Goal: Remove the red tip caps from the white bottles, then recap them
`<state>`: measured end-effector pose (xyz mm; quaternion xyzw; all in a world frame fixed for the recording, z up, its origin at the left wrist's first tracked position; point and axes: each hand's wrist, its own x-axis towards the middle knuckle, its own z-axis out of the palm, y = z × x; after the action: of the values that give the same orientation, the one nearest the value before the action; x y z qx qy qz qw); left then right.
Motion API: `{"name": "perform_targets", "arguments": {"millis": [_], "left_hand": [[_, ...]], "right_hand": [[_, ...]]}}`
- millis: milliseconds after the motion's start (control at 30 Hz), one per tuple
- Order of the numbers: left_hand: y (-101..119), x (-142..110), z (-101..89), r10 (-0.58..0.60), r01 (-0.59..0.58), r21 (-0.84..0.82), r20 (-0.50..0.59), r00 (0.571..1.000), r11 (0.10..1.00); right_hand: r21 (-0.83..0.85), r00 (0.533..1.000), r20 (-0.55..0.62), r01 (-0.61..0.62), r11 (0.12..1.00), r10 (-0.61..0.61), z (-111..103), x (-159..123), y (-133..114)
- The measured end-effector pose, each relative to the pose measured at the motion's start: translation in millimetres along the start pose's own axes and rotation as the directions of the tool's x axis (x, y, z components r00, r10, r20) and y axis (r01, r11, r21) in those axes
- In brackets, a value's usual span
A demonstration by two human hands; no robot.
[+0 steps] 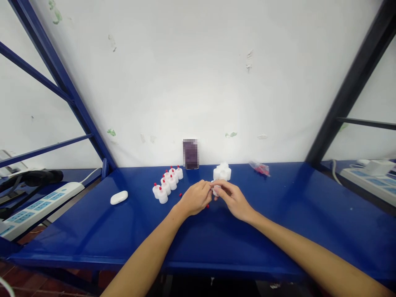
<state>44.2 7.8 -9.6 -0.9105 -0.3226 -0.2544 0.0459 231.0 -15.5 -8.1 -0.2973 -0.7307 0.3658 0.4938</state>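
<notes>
My left hand (195, 199) and my right hand (233, 199) meet over the middle of the blue table (278, 222), fingers curled round a small white bottle (217, 190) held between them. A loose red cap (180, 194) lies just left of my left hand, and another red cap (207, 206) shows under the hands. To the left stand two rows of several white bottles with red caps (167, 185). Behind the hands sits a cluster of white bottles without caps (222, 172).
A white oval case (119, 197) lies at the left. A clear bag of red caps (260, 168) rests at the back right. A dark blurred card (190, 154) leans on the white wall. Power strips (40, 205) (369, 179) flank the table beyond blue frame posts.
</notes>
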Motion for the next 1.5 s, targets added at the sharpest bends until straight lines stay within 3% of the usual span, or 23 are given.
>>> {"name": "perform_targets", "arguments": {"millis": [133, 333, 433, 533, 600, 800, 1033, 1267, 1500], "left_hand": [[-7.8, 0.8, 6.3, 0.037, -0.044, 0.109, 0.068, 0.997, 0.993], [-10.5, 3.8, 9.1, 0.026, -0.045, 0.16, 0.119, 0.993, 0.986], [-15.1, 1.1, 2.3, -0.144, 0.137, 0.167, 0.031, 0.989, 0.976], [-23.8, -3.8, -6.5, -0.365, 0.377, 0.129, -0.105, 0.925, 0.917], [-27.8, -5.7, -9.3, -0.399, 0.412, 0.105, -0.124, 0.908, 0.905], [-27.0, -6.1, -2.0, -0.249, 0.244, 0.186, 0.006, 0.968, 0.952], [-28.8, -11.0, 2.3, -0.26, 0.248, 0.179, 0.044, 0.965, 0.952], [-24.5, -6.3, -1.9, -0.245, 0.258, 0.152, -0.098, 0.965, 0.954], [-20.7, -3.5, -6.8, -0.244, 0.271, 0.11, -0.207, 0.947, 0.956]], "right_hand": [[0.068, 0.999, 0.04, -0.017, 0.998, 0.015, 3.8, -0.2, -4.6], [-0.21, 0.994, 0.05, 0.109, 0.971, -0.101, 12.0, -0.8, -0.8], [-0.403, 0.972, 0.017, 0.22, 0.888, -0.233, 6.1, -1.0, 2.9], [-0.534, 0.956, -0.04, 0.225, 0.815, -0.29, -7.3, 0.7, 3.9], [-0.583, 0.965, -0.048, 0.181, 0.792, -0.256, -15.1, 3.4, 4.0], [-0.755, 0.995, 0.068, 0.099, 0.648, -0.073, -13.0, 7.8, 13.4], [-0.831, 0.992, 0.111, 0.055, 0.554, 0.068, -9.4, 4.1, 24.2], [-0.849, 0.976, 0.116, 0.001, 0.528, 0.185, -9.2, 3.2, 16.8], [-0.857, 0.971, 0.139, 0.019, 0.515, 0.196, -11.3, -1.2, 14.2]]}}
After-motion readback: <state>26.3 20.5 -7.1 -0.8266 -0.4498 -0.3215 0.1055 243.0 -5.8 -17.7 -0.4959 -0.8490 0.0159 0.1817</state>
